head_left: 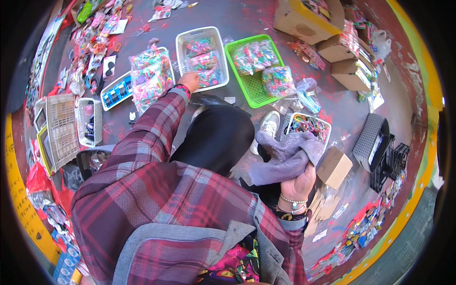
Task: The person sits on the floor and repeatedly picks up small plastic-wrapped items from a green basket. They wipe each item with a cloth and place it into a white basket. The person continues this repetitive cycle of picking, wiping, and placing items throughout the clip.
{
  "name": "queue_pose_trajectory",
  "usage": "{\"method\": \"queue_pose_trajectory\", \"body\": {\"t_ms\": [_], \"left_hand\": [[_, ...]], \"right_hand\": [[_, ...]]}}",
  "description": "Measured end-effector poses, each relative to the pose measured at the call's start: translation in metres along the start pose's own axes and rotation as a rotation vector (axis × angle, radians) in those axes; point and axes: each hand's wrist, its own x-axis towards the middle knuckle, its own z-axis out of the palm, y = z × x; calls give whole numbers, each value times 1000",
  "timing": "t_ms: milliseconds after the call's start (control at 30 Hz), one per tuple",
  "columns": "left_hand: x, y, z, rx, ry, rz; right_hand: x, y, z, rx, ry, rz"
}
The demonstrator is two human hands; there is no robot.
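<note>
In the head view, my left hand [190, 81] is at the near-left corner of the white basket [224, 61], upper middle of the frame, where bags [203, 61] lie inside; I can't tell whether that grip pinches the rim or only touches it. Right of centre, my right hand [300, 183] has a grey cloth [285, 159] bunched in its grip. The step in hand looks like handling the basket; the next move probably calls for a firm left hold, cloth clear.

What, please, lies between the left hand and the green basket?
In the head view, the near end of the white basket, with packets inside, lies there.
</note>
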Motion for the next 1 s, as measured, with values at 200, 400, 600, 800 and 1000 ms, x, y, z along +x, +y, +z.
{"method": "queue_pose_trajectory", "body": {"t_ms": [200,400,600,800,1000], "left_hand": [[42,81,-26,-144,26,314],[99,223,-38,164,-279,743],[123,302,-5,394,-506,786],[116,337,59,627,-344,1113],[110,341,102,639,-374,1122]], "right_hand": [[-15,-19,-3,-495,83,-551],[-24,-30,23,134,-123,-240],[-20,-47,35,230,-167,-131],[-10,-58,15,392,-197,55],[-3,-54,-14,348,-176,156]]}}
